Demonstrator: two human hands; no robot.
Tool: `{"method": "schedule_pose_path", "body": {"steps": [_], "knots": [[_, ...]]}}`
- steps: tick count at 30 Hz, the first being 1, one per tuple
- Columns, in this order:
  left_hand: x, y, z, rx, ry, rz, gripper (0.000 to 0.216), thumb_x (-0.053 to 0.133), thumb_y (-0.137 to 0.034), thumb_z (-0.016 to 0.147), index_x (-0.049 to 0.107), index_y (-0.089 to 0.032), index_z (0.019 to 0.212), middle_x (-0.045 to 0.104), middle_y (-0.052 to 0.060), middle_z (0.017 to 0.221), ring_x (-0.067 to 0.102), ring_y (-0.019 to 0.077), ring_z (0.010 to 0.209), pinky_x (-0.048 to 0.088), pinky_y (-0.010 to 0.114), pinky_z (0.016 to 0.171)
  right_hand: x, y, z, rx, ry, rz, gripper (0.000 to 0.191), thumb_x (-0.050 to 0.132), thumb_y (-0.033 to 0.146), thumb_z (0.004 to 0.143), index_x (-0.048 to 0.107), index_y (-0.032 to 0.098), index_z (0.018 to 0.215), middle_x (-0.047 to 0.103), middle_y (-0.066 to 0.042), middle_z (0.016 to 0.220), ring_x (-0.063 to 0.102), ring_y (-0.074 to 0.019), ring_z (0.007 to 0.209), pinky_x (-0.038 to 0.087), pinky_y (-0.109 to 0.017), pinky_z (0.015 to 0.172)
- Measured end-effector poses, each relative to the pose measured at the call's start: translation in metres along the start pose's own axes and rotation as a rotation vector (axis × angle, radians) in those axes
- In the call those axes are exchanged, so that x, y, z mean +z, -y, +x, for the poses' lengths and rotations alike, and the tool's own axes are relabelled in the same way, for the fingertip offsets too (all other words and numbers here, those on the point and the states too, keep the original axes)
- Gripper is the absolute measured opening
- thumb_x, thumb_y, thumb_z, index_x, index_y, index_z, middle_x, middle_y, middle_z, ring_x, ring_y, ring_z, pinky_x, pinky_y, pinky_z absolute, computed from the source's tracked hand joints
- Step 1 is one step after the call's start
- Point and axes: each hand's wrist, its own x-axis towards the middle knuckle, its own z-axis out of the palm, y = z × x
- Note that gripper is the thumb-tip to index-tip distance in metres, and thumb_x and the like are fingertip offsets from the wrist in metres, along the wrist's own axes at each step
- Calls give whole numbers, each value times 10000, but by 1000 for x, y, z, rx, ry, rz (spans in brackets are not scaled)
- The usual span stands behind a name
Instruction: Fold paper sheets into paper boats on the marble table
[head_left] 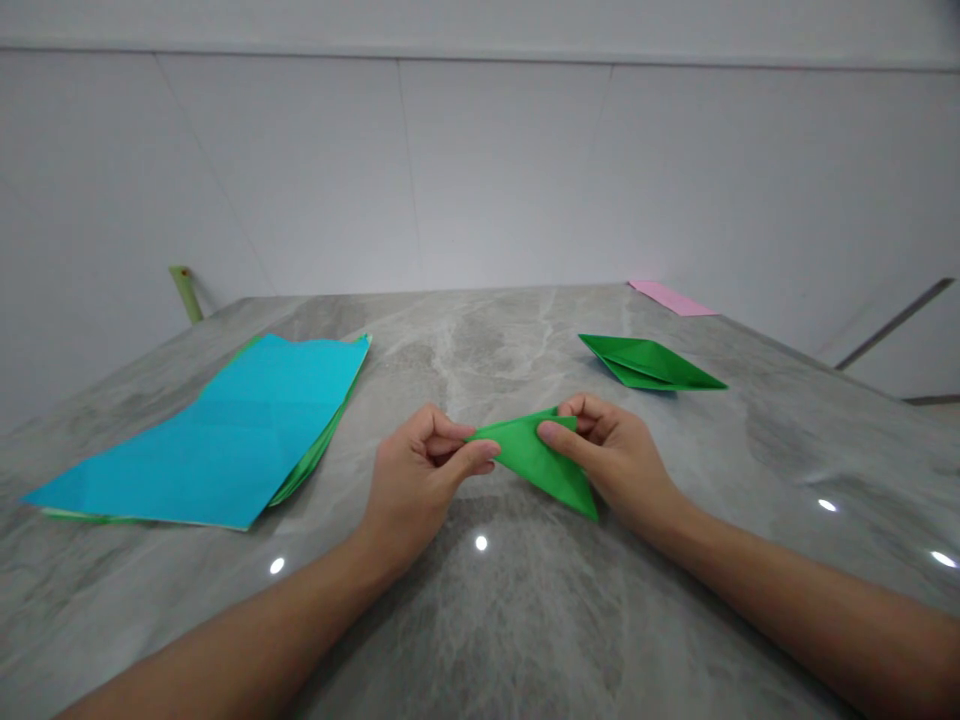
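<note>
Head view: left hand (416, 475) and right hand (622, 455) pinch opposite ends of the folded green paper (529, 450) between them; keeping its edges aligned while pressing should give crisp creases. Beneath both hands spreads a glossy grey marbled tabletop (487, 640); beyond the right hand, a second green piece (649, 362); farthest ahead, a pale panelled wall (502, 170).

green paper (526, 452) (roughly triangular) between left hand (414, 482) and right hand (628, 462)

A hand could pass along the table (450, 345) between the blue paper (217, 440), on the left, and the left hand (412, 480). Green paper (534, 455) bars the gap to the right hand (624, 462); beyond that hand, a second green fold (649, 363) stands in the way.
</note>
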Motion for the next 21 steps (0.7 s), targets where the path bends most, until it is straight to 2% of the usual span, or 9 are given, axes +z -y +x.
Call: {"method": "schedule_pose_path", "body": {"steps": [5,10,13,17,21], "knots": [[0,-1,0,-46,-5,-55,327,825,-314,687,528,-181,708,736,-15,630,743,195,640,638,297,656,-3,-3,-3,-99,34,-155,388,646,510,827,512,204,630,496,33,557,477,-101,489,384,-233,436],[0,-2,2,-157,22,-149,377,835,-317,690,572,-167,914,734,-17,622,740,192,627,640,318,677,-3,-5,-7,-153,27,-203,365,606,495,875,485,219,669,533,24,578,573,-132,511,437,-248,442],[0,-2,2,-198,50,-180,309,833,-321,696,624,-138,832,760,26,700,744,187,660,637,295,697,-1,-4,-7,-126,47,-175,364,609,508,873,474,226,686,560,22,576,633,-162,521,464,-258,435],[1,-3,2,-189,52,-224,266,829,-329,700,660,-132,755,734,8,627,732,167,625,636,272,676,-1,-2,-7,-115,66,-156,363,614,516,867,484,227,691,596,18,565,663,-178,515,480,-260,426],[1,-4,1,-160,46,-216,305,796,-409,734,656,-139,704,724,11,624,734,179,643,641,291,666,-2,-2,-7,-133,43,-176,368,609,511,870,478,226,678,599,17,546,646,-162,489,459,-242,402]]}}
